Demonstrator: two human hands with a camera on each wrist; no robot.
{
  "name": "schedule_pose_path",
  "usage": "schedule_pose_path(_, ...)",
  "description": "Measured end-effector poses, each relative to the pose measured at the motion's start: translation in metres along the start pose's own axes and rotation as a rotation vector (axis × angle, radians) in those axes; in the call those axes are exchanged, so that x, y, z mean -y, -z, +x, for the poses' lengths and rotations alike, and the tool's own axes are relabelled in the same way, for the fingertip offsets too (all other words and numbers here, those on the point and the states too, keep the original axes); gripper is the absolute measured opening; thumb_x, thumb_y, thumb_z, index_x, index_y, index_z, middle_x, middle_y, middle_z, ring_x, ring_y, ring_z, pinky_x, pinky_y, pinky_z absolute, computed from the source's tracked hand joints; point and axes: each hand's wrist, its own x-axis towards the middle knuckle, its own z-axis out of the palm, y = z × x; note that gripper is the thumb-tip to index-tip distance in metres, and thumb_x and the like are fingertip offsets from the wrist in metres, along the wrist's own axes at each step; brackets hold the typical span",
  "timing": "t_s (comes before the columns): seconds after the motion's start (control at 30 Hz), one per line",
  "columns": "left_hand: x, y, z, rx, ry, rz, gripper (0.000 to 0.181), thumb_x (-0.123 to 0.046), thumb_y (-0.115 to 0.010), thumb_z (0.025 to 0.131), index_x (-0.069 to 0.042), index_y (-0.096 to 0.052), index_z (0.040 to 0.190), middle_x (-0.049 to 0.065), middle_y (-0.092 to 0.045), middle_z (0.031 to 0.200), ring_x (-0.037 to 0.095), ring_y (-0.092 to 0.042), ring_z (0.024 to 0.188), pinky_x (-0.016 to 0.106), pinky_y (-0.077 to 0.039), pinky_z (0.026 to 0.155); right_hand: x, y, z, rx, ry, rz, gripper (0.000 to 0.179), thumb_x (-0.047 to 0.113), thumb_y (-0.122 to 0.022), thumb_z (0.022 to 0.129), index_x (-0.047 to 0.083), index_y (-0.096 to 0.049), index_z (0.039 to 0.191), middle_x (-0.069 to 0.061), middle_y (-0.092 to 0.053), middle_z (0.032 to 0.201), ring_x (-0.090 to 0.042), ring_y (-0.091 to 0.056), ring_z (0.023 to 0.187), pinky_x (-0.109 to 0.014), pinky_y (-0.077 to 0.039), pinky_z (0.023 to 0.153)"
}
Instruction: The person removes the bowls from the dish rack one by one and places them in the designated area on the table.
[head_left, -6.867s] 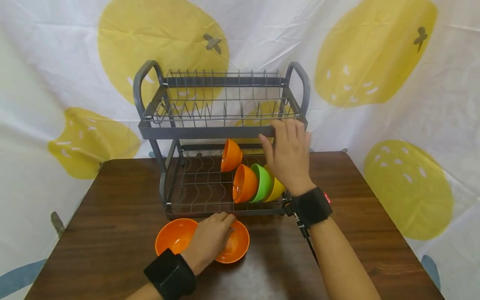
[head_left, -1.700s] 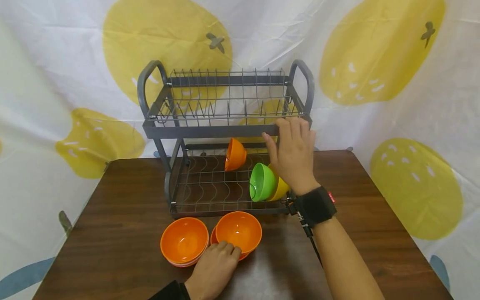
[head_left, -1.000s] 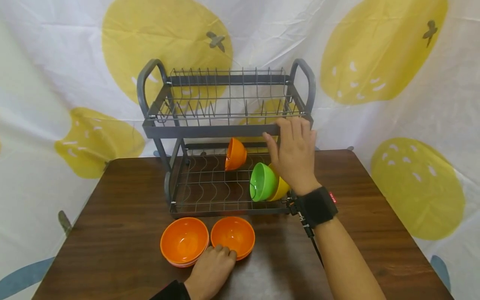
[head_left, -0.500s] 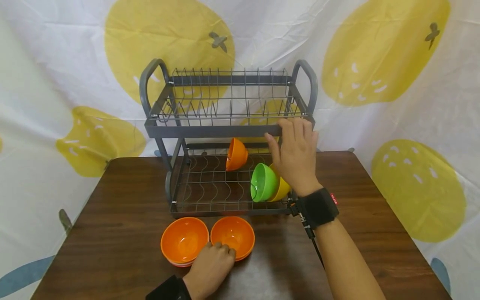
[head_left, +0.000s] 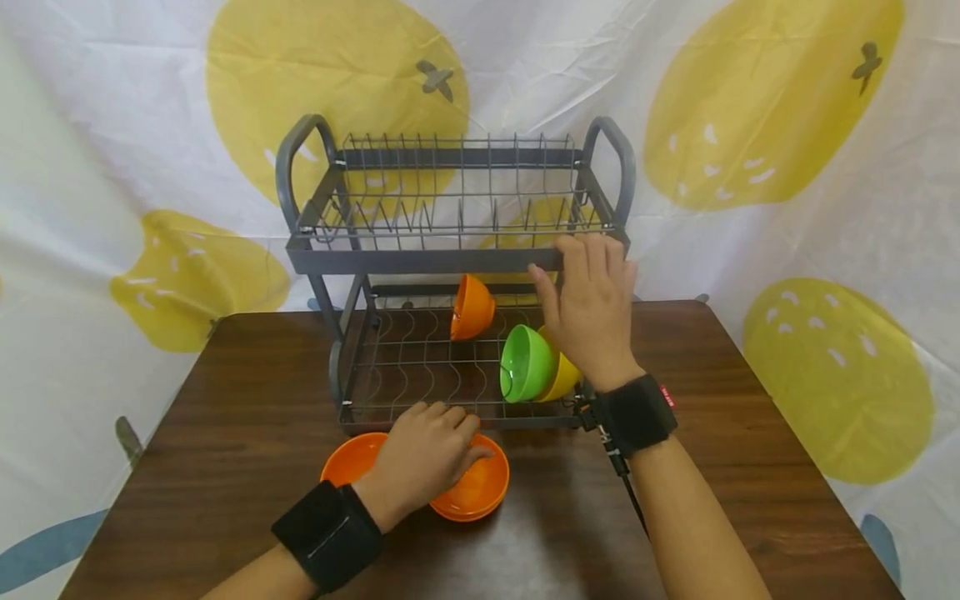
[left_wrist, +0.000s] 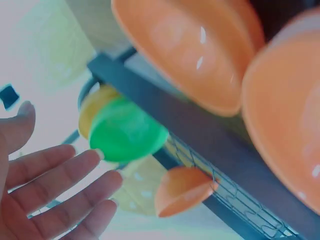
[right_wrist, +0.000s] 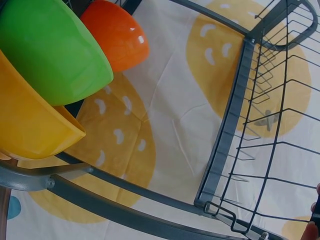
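My left hand (head_left: pixel 423 458) hovers above the orange bowls on the table, fingers spread and holding nothing in the left wrist view. It partly covers the left stack of orange bowls (head_left: pixel 341 458) and the right orange bowl (head_left: pixel 480 492), which has another beneath it. With fingers over the upper front bar and thumb against it, my right hand (head_left: pixel 588 308) grips the dark two-tier dish rack (head_left: pixel 420 262). On the lower tier a green bowl (head_left: pixel 525 367) and a yellow bowl (head_left: pixel 564 383) lean together on their sides. Behind them an orange bowl (head_left: pixel 472 308) is tilted on its side.
The rack stands on a brown wooden table (head_left: pixel 240 467), with the bowl stacks just in front of it. A white cloth (head_left: pixel 517 67) printed with yellow fruit hangs behind. A cable (head_left: pixel 630 500) runs from the right wrist strap.
The front orange bowl left the rack in my left hand and was set into the right bowl. My left hand has since let go and moved up toward the rack. My right hand stays put.
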Motion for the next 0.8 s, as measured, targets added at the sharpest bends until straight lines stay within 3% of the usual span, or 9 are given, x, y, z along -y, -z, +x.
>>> schedule_pose_path(0.2, 0.022, 0.005, 0.021, -0.020, 0.095, -0.063, 0.034, -0.040, -0.056, 0.090, -0.008, -0.064, 0.097, 0.005, -0.065, 0.086, 0.021, -0.058, 0.075, 0.035, -0.052, 0.066, -0.001, 0.001, -0.002, -0.003, 0.001, 0.002, 0.038, 0.038, -0.044, 0.095, 0.003, -0.048, 0.110, -0.015, -0.046, 0.101, -0.034, -0.037, 0.096, -0.047, -0.028, 0.068)
schedule_pose_path(0.37, 0.041, 0.000, 0.039, -0.079, 0.175, -0.147, 0.026, -0.031, -0.057, 0.090, -0.007, -0.064, 0.097, 0.005, -0.065, 0.084, 0.020, -0.058, 0.073, 0.036, -0.051, 0.063, -0.002, 0.001, 0.000, -0.009, 0.010, -0.002, 0.038, 0.038, -0.045, 0.095, 0.003, -0.048, 0.110, -0.015, -0.046, 0.100, -0.034, -0.037, 0.096, -0.047, -0.028, 0.068)
schedule_pose_path(0.47, 0.052, -0.009, 0.050, -0.092, 0.269, -0.231, 0.022, -0.028, -0.058, 0.090, -0.008, -0.064, 0.094, 0.005, -0.064, 0.081, 0.019, -0.057, 0.067, 0.036, -0.050, 0.058, -0.002, 0.002, 0.001, -0.007, 0.012, -0.003, 0.037, 0.037, -0.045, 0.095, 0.003, -0.047, 0.110, -0.015, -0.046, 0.100, -0.034, -0.037, 0.096, -0.048, -0.027, 0.069)
schedule_pose_path(0.67, 0.070, -0.024, 0.071, -0.084, 0.503, -0.427, 0.025, -0.026, -0.057, 0.091, -0.005, -0.064, 0.104, 0.009, -0.068, 0.091, 0.019, -0.059, 0.071, 0.036, -0.050, 0.061, -0.002, 0.001, 0.000, -0.004, 0.010, 0.003, 0.037, 0.037, -0.046, 0.095, 0.003, -0.047, 0.110, -0.014, -0.045, 0.099, -0.034, -0.037, 0.096, -0.048, -0.027, 0.068)
schedule_pose_path(0.8, 0.077, -0.031, 0.083, -0.103, 0.598, -0.508, 0.027, -0.025, -0.057, 0.091, -0.004, -0.063, 0.106, 0.009, -0.068, 0.092, 0.019, -0.060, 0.072, 0.037, -0.051, 0.064, -0.003, 0.002, 0.000, 0.015, 0.008, -0.017, 0.038, 0.038, -0.044, 0.095, 0.004, -0.047, 0.111, -0.014, -0.045, 0.100, -0.034, -0.037, 0.097, -0.047, -0.028, 0.069)
